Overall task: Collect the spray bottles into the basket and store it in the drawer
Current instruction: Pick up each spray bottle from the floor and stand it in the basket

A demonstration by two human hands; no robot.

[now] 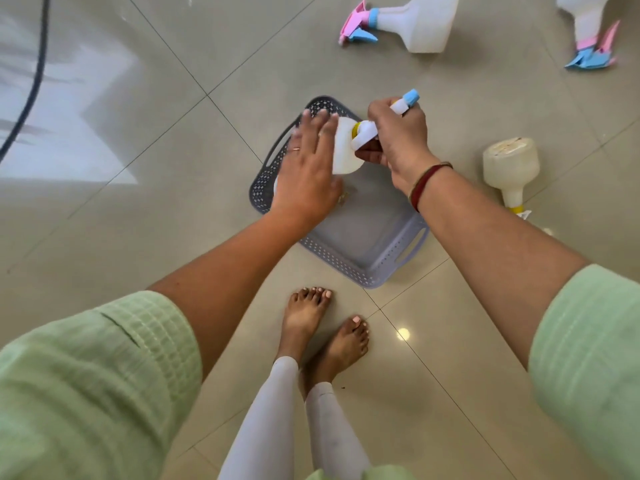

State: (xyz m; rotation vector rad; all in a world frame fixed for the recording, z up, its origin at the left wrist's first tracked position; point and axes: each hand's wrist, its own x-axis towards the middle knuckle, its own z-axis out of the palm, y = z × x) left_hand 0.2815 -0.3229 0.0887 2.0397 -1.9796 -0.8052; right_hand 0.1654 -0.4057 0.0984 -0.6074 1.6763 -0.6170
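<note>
A grey perforated basket (363,251) sits on the tiled floor in front of my feet. Over its far end my right hand (398,140) grips the white sprayer head of a white spray bottle (344,150) with a yellow collar and a blue nozzle tip. My left hand (308,168) lies flat with spread fingers against the bottle's body, just above the basket. Another white object shows partly under my left hand inside the basket. On the floor lie three more spray bottles: one (415,22) with a pink and blue trigger, a second (588,26) at top right, and a yellow-collared one (510,168) right of the basket.
My bare feet (322,330) stand just before the basket's near edge. A dark cable (33,81) runs along the floor at far left. Glossy beige tiles surround the basket.
</note>
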